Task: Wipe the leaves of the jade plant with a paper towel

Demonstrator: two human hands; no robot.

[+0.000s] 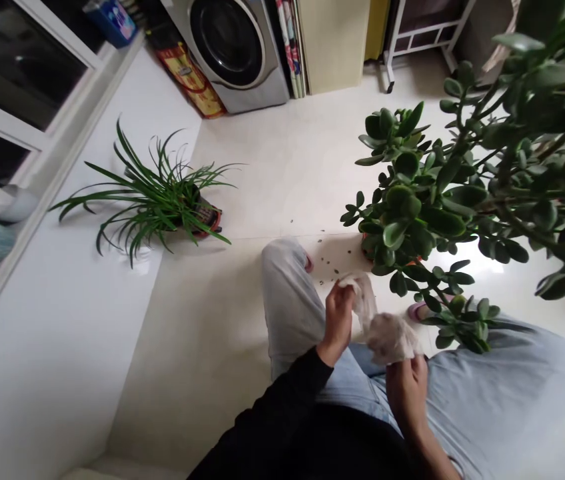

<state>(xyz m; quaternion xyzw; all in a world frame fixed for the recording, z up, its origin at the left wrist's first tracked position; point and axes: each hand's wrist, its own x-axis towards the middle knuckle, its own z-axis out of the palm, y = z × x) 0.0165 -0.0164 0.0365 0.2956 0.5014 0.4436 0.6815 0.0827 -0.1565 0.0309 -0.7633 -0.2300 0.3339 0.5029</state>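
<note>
My left hand (338, 319) and my right hand (407, 390) both grip a crumpled white cloth (382, 327), held above my lap over light jeans. The left hand pinches its upper end, the right hand clasps its lower bunched part. A large jade plant (432, 200) with thick round leaves stands just right of the hands; its lower branches reach close to the cloth.
A spider plant in a pot (162, 200) sits on the pale floor at left. Small dark bits (330, 257) lie scattered on the tiles by my knee. A washing machine (235, 50) and a white rack (427, 37) stand at the back. A window ledge (27, 167) runs along the left.
</note>
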